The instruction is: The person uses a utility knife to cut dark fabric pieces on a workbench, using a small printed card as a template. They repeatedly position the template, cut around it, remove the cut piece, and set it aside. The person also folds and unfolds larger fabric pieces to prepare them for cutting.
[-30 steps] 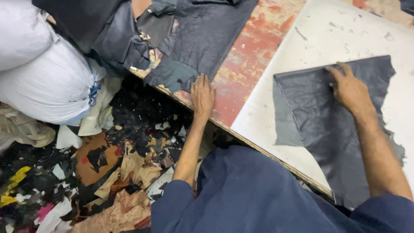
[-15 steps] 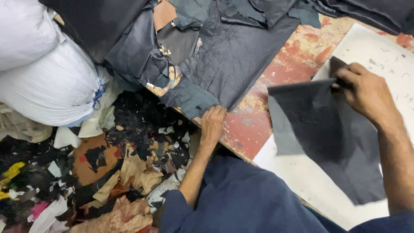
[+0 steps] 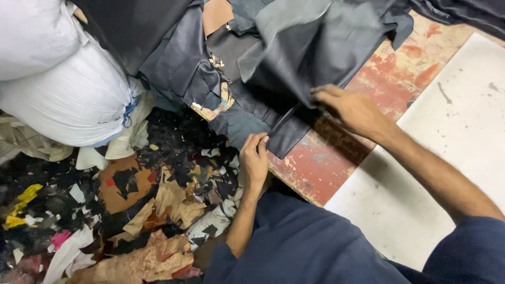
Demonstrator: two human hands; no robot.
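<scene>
My right hand [image 3: 351, 109] holds the edge of a dark grey leather piece [image 3: 315, 47] and lays it on the heap of dark leather pieces [image 3: 194, 63] at the left end of the red worn table [image 3: 336, 158]. My left hand [image 3: 255, 158] rests at the table's front edge, its fingers curled on the lower corner of a dark piece [image 3: 286, 137] that hangs over the edge. A dark blue garment [image 3: 310, 247] covers my lap below.
A white cutting board [image 3: 447, 173] lies on the table at the right. Big white sacks [image 3: 63, 89] stand at the left. The floor below holds several leather scraps [image 3: 137, 210] in black, tan, yellow and pink.
My right hand has carried the grey piece from the white board leftwards onto the leather heap. My left hand has slid down to the table's edge. The view has shifted left.
</scene>
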